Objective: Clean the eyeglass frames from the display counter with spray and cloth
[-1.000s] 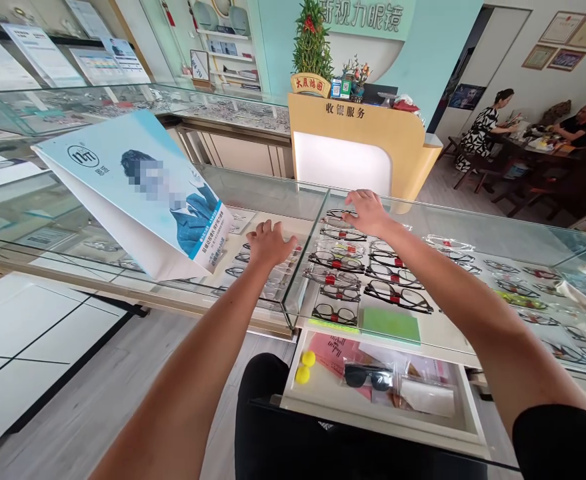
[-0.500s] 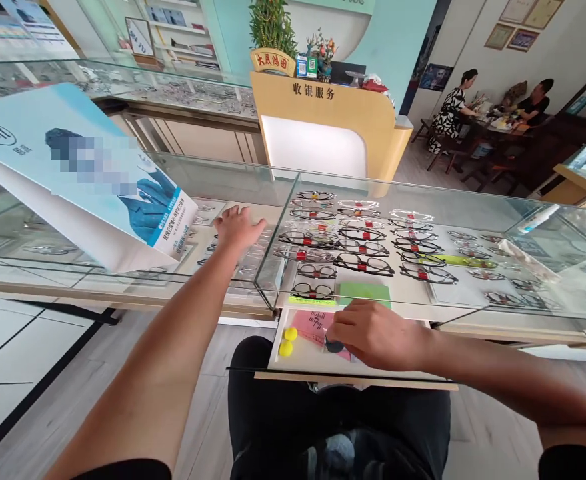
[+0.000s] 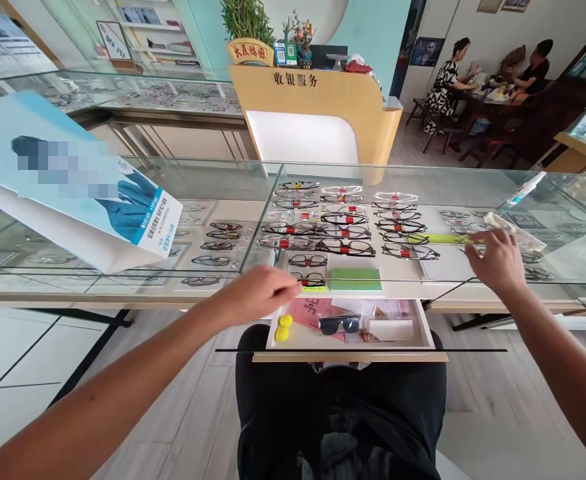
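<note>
My left hand [image 3: 255, 293], fingers loosely curled together and nothing visible in them, hovers at the front edge of the glass counter, left of the open drawer [image 3: 427, 327]. Inside the drawer lie dark sunglasses [image 3: 340, 325], pink printed paper [image 3: 307, 313], a white box [image 3: 391, 330] and yellow round pieces [image 3: 283, 332]. My right hand [image 3: 501, 261] is over the glass top at the right, fingers apart and bent, near a pale cloth-like piece [image 3: 515, 231]. Under the glass, eyeglasses [image 3: 347, 247] with red tags stand in rows behind a green box [image 3: 355, 279].
A large folded display card [image 3: 137, 247] stands on the counter at left. A white pen-like tube [image 3: 527, 189] lies at far right. Beyond the counter is a wooden cashier desk [image 3: 313, 100]. Two people [image 3: 443, 90] sit at a table in the back.
My right hand has left the drawer and moved right, over the glass, uncovering the sunglasses. My left hand has drawn back toward me and right, its fingers now curled. The view has shifted slightly.
</note>
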`<state>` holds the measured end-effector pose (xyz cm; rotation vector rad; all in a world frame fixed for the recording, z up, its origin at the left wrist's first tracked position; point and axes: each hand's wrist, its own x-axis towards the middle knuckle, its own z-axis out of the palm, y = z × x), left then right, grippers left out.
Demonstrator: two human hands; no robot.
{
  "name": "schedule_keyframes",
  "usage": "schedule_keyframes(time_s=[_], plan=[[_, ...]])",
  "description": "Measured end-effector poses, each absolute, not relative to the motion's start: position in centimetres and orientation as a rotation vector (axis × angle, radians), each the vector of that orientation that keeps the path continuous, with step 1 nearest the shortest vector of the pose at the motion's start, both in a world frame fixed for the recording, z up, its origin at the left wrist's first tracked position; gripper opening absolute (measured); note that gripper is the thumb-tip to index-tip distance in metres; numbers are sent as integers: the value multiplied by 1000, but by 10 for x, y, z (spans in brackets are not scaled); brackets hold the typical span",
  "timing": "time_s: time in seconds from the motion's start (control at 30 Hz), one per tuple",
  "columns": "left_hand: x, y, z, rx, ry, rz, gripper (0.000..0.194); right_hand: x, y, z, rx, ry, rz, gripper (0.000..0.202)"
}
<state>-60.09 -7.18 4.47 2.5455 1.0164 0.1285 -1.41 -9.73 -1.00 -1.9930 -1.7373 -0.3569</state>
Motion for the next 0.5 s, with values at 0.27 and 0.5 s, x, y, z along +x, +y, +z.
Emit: schedule_keyframes(time_s=[0.27,0.5], plan=[[-557,-55,-24,2425,1114,-519,28,6,-83,-49,-2199,-1544,-209,41],[-562,16,-91,2743,1286,-362,21,8,-82,-53,-2218,-1429,-165,51]])
